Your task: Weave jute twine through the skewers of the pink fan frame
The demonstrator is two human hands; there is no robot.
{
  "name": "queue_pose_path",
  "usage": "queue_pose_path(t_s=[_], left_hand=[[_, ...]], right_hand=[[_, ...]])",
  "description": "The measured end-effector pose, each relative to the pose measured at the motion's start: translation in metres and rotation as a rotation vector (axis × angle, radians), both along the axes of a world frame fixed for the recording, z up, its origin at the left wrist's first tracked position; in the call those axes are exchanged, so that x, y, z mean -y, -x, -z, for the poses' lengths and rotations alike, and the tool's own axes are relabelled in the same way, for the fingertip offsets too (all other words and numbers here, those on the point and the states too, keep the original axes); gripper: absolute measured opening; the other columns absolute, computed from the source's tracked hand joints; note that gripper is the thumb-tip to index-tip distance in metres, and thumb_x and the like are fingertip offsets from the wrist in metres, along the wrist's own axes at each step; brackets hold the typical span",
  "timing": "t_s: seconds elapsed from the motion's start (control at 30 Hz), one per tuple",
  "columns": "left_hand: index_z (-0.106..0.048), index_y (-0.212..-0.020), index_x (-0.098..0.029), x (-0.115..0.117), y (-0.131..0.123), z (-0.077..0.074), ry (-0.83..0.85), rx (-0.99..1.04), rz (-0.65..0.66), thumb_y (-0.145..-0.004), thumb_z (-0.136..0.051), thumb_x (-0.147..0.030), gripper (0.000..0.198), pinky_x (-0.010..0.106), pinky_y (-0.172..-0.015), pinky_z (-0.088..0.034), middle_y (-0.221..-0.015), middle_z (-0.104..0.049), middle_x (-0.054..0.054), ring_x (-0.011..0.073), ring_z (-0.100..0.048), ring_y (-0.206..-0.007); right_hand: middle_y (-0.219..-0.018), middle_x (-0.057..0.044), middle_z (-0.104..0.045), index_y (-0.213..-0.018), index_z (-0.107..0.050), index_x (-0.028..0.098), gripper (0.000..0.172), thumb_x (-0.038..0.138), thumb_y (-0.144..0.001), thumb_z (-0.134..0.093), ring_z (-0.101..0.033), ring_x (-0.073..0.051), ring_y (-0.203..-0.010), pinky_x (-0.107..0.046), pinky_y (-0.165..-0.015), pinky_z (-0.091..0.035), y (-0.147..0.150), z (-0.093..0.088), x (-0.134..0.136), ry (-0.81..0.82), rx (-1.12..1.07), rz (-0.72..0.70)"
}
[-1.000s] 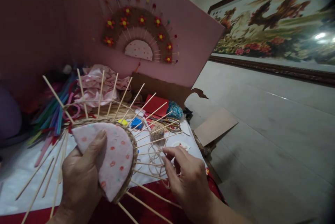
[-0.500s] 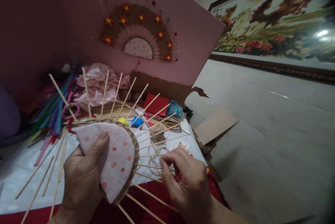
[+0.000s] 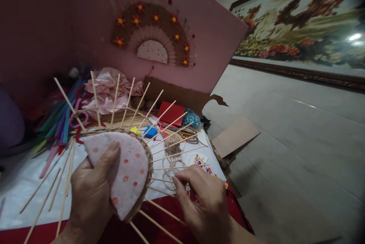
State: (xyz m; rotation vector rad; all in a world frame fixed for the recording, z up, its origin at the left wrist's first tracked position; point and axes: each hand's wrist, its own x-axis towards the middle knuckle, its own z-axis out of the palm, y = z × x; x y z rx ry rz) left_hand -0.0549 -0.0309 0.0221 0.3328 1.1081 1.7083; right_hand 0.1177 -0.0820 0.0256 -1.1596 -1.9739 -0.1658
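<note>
- Head view: the left hand (image 3: 91,187) is clamped on the half-round fabric piece (image 3: 128,168). Its thumb lies across the spotted face and its fingers are hidden behind. It holds the piece above the near edge of the desk (image 3: 17,190).
- Wooden sticks (image 3: 159,107) fan out from the piece's woven rim, towards the far edge and the right edge of the desk.
- The right hand (image 3: 203,198) has its fingers curled together among the lower sticks, pinched on a strand of twine (image 3: 171,164). The strand trails back in loose loops to the twine ball (image 3: 172,143) near the right edge.
- Since a second ago the right hand has dropped lower and come nearer the near edge, drawing the twine down along the lower sticks.
- The left hand's grip is unchanged, and the piece has tipped only slightly, so the work sits at the lowest few sticks on the right side.
- Along the far edge lie a pink cloth bundle (image 3: 105,88), coloured straws (image 3: 57,122), a red card (image 3: 172,111) and a blue yarn ball (image 3: 191,118).
- A finished fan (image 3: 152,33) with red flowers is fixed to the pink board (image 3: 213,46) behind the desk.
- A framed painting (image 3: 299,27) hangs on the wall to the right.
</note>
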Motion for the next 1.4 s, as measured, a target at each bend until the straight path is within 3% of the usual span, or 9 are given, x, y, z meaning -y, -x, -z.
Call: queue_pose_path(t_s=[1.4], left_hand=[[-0.066,-0.072,-0.020,0.0002,-0.0021,-0.0023,-0.015,-0.004,-0.020,-0.053,-0.075,-0.028,0.023,0.023,-0.041,-0.051,-0.052,-0.062,-0.004,0.0150,-0.061,-0.045]], right_hand=[[-0.060,-0.003,-0.058,-0.072,-0.059,0.014,0.011,0.007,-0.079,-0.053,-0.053,-0.014,-0.057,-0.025,-0.053,-0.038,-0.0004,0.0052,0.0034,-0.044,0.049,0.008]])
